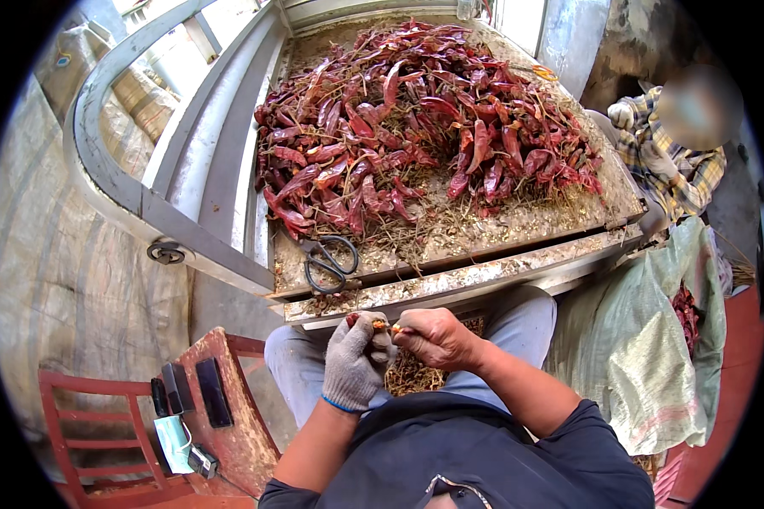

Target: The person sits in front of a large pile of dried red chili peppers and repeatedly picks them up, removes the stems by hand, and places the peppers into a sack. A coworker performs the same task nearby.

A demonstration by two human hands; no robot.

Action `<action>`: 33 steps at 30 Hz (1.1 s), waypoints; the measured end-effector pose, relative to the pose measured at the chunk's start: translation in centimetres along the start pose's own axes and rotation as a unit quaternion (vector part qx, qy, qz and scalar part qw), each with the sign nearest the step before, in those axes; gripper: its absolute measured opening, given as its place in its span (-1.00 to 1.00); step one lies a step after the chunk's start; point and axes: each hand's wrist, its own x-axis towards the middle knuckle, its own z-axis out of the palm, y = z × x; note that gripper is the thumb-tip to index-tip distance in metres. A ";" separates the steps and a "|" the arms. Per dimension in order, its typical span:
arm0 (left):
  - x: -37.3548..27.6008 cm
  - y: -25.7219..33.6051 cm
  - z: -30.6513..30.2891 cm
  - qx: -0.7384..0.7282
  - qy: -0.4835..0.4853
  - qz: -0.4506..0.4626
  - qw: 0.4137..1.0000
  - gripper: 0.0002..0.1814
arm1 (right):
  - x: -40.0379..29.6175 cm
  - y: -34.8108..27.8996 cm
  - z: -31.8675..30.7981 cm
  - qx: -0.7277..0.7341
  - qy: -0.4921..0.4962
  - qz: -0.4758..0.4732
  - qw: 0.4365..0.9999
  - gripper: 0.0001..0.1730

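Note:
My left hand [356, 366], in a grey knit glove with a blue cuff edge, grips a dried red chili pepper [353, 319]. Most of the pepper is hidden by the fingers; a torn orange end shows at the thumb. Bare, my right hand [442, 337] pinches a small orange bit [396, 329], close to the left fingers. Whether the two pieces still join is too small to tell. Both hands are above my lap, just before the near edge of the work surface. Beyond them lies a big heap of dried red chili peppers [395, 121] with stems.
Black-handled scissors [331, 264] rest at the surface's near left corner, beside a metal rail [191, 238]. Orange-handled scissors [543, 72] lie far right. A gloved person [672, 165] sits right, behind a woven sack [636, 343]. Left, a wooden stool [248, 439] holds a phone [214, 391].

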 end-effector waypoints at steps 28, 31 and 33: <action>11.9 7.9 4.8 0.735 0.030 0.484 0.474 -0.59 | -18.2 -13.4 -25.0 -0.556 0.473 0.168 0.663 -0.90; 14.6 8.7 8.1 0.816 -0.020 0.455 0.358 -0.54 | -24.5 -15.9 -29.9 -0.686 0.446 0.228 0.528 -0.70; 16.1 9.1 8.1 0.855 -0.030 0.435 0.280 -0.58 | -25.0 -15.8 -30.5 -0.724 0.435 0.239 0.479 -0.56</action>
